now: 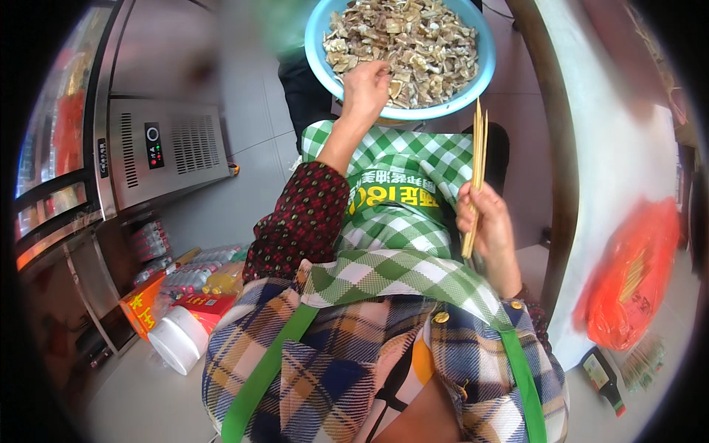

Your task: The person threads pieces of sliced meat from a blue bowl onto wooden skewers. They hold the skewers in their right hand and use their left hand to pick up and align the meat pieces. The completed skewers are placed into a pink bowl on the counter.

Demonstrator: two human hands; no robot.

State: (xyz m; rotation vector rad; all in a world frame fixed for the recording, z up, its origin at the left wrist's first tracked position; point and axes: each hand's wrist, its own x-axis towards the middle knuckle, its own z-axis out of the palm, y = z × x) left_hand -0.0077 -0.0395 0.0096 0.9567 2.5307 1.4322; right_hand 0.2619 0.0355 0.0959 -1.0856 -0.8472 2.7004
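Note:
A light-blue plastic basin [486, 66] filled with small cut brownish pieces [410, 41], perhaps meat or mushroom, stands before me at the top of the view. Over its near left part is my left hand [366, 88], fingertips bent down at the pieces; whether they pinch one is not clear. My right hand [487, 219] is closed around several thin wooden skewers [477, 160], held lengthwise with their pointed ends towards the basin's near right rim. Between my arms, a green-and-white checked apron [393, 232] covers my lap.
To the right, a white-topped table [609, 166] bears a red plastic bag [637, 277] with more sticks inside. A dark bottle [604, 379] lies near it. On the left are a metal appliance [166, 149], packed bottles [194, 271] and a white tub [178, 338].

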